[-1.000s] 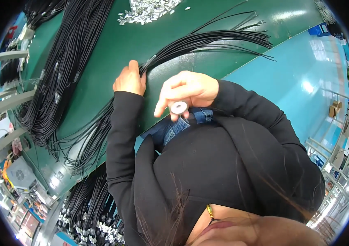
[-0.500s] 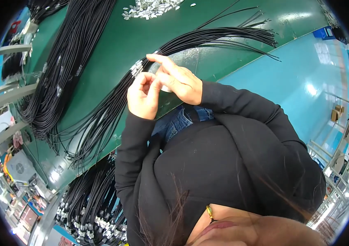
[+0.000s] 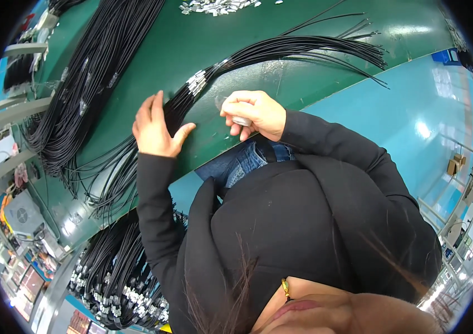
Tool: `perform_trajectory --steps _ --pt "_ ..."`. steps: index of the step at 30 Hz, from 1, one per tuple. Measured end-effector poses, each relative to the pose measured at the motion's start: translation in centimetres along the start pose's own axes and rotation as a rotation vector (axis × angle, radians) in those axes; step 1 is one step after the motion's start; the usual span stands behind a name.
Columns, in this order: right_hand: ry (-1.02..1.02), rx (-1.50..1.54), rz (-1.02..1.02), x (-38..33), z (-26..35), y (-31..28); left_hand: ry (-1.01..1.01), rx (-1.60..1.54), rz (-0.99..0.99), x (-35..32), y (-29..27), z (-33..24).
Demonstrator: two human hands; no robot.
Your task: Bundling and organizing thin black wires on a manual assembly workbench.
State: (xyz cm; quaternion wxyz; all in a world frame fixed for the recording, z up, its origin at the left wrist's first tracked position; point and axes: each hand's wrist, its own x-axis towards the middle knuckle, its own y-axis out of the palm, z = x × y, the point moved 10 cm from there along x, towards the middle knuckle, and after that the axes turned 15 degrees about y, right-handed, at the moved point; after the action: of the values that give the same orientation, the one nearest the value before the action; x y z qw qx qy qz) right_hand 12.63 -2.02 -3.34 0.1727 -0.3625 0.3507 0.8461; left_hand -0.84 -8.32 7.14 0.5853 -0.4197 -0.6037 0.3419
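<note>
A bundle of thin black cables [image 3: 297, 45] lies across the green table, with silvery-white pieces [image 3: 196, 82] gathered around its middle. My left hand [image 3: 157, 127] is open, thumb spread from the fingers, over the left part of this bundle; it covers some of the cables. To the right of it, near the table's front edge, my right hand [image 3: 256, 114] is closed around a small whitish roll [image 3: 241, 120], which looks like clear tape. Something see-through shows beside its fingertips, too faint to make out fully. The right hand is apart from the cables.
A thicker bundle of black cables [image 3: 100, 61] lies on the left of the table [image 3: 136, 61]. Small silvery pieces [image 3: 220, 6] are heaped at the far edge. More cables with silvery ends [image 3: 119, 295] hang below the table's front edge. Grey metal rails [image 3: 19, 114] stand at the left.
My hands were close together beside the silvery pieces on the bundle. The left has moved left and opened over the cables; the right has drawn back slightly rightward, still closed around the roll.
</note>
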Motion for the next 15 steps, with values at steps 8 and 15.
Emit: perform_trajectory --steps 8,15 --pt "0.060 0.008 -0.006 1.5 -0.7 3.2 -0.037 -0.107 0.427 -1.3 5.4 3.3" --pt "0.022 0.035 -0.047 3.6 0.9 5.2 -0.476 -0.781 0.585 -0.9 3.0 3.8"
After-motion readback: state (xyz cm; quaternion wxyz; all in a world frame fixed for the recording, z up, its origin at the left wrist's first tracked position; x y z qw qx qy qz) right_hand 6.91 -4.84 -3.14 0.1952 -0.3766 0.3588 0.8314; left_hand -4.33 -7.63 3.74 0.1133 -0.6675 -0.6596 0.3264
